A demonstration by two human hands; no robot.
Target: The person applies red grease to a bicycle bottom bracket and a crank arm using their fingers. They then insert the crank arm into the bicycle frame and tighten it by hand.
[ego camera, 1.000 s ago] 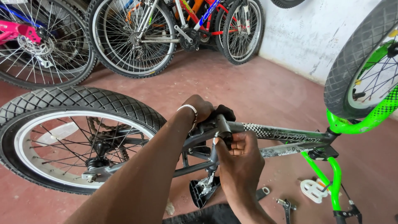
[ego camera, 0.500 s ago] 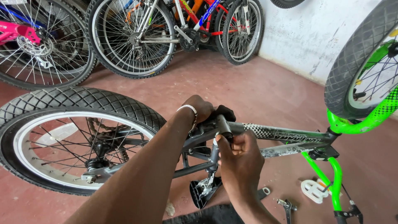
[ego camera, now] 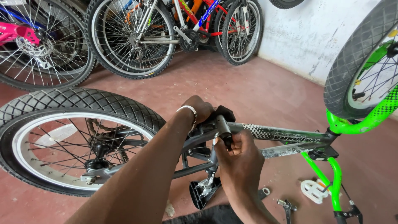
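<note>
A small bike lies upside down before me, with a grey frame (ego camera: pixel 286 135) and bright green fork and handlebar (ego camera: pixel 331 174). My left hand (ego camera: pixel 199 110), a bracelet on its wrist, grips the black part at the top of the frame's bottom bracket. My right hand (ego camera: pixel 238 159) is closed around the black crank arm (ego camera: pixel 224 128) just below it. The rear wheel (ego camera: pixel 62 137) with its knobby tyre sits at the left, the chain visible by its hub. The front wheel (ego camera: pixel 356 62) rises at the right edge.
Several bikes lean at the back, along a white wall (ego camera: pixel 302 33). On the red floor lie a white pedal (ego camera: pixel 311 191), a wrench (ego camera: pixel 286 206) and a black pedal (ego camera: pixel 203 193) under the frame.
My hands have barely shifted; the right hand has moved slightly on the crank arm. Nothing else has moved.
</note>
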